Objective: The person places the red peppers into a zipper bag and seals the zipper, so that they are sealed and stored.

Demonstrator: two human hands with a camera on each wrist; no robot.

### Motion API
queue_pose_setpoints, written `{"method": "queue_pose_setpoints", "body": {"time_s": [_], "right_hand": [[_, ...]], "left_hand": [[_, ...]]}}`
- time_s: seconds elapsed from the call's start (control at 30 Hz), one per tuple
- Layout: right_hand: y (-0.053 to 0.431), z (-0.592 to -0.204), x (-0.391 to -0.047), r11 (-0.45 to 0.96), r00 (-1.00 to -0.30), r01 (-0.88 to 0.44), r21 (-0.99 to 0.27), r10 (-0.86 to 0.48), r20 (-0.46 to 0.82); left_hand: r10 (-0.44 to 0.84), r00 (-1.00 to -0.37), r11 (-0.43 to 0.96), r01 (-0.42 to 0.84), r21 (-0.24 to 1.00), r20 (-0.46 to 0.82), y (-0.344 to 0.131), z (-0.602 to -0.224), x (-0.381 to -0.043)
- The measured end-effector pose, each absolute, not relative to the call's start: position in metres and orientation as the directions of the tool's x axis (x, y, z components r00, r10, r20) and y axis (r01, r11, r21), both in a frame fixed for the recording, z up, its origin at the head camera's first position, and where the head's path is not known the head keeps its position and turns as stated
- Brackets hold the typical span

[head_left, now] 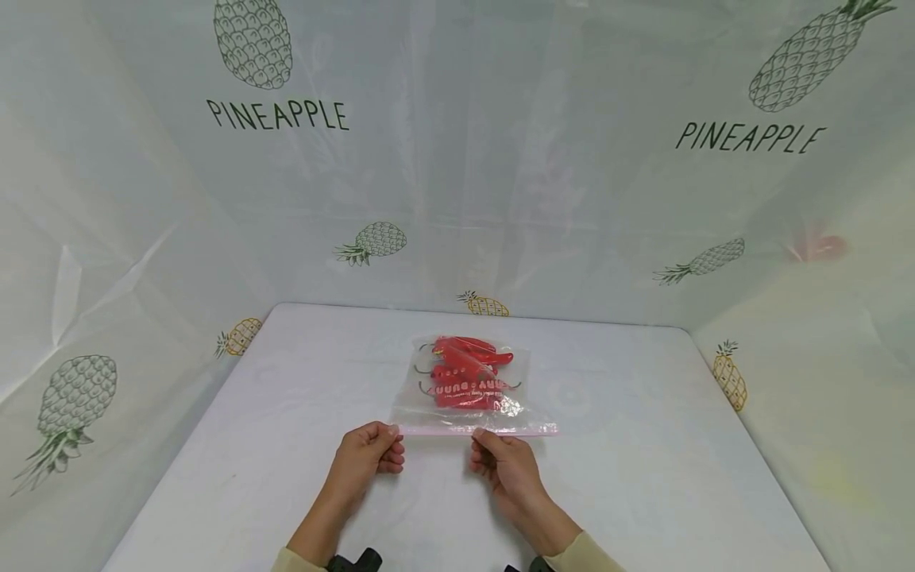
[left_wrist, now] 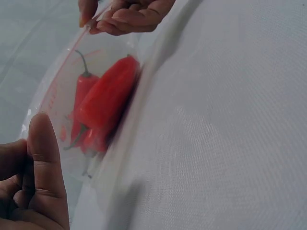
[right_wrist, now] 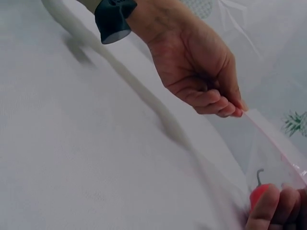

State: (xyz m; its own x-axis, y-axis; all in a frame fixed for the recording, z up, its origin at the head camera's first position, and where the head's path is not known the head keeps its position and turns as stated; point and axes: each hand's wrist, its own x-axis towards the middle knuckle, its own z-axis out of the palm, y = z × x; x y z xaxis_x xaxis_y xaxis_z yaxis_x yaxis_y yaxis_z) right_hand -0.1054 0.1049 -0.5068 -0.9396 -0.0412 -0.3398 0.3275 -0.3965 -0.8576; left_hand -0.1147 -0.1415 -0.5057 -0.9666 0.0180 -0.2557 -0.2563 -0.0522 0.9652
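A clear zip bag [head_left: 418, 415] with red chili peppers [head_left: 465, 365] inside lies on the table, its pink zip edge [head_left: 436, 432] toward me. My left hand [head_left: 363, 454] pinches the left end of that edge between thumb and fingers. Further right along the strip, my right hand [head_left: 511, 470] pinches it with the thumb on top. In the left wrist view, large red peppers [left_wrist: 106, 98] with green stems show through the plastic. One red pepper [right_wrist: 259, 195] is partly hidden behind the right fingers in the right wrist view.
The white table [head_left: 643, 445] has a raised-looking back edge against a hanging sheet [head_left: 515, 159] printed with pineapples. Similar sheeting rises along the left and right sides. Dark wrist bands [right_wrist: 114, 21] sit near the sleeve cuffs.
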Motion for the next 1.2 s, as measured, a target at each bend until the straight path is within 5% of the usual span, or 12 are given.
{"method": "queue_pose_setpoints", "body": {"time_s": [0.23, 1.2], "right_hand": [[0.107, -0.508, -0.106, -0.431, -0.930, 0.365, -0.825, -0.124, -0.346], [0.137, -0.512, -0.104, -0.379, -0.931, 0.301, -0.875, 0.082, -0.356]], "left_hand": [[0.020, -0.962, -0.092, -0.274, 0.957, -0.273, -0.141, -0.506, -0.113], [-0.003, -0.966, -0.078, -0.256, 0.964, -0.257, -0.143, -0.506, -0.113]]}}
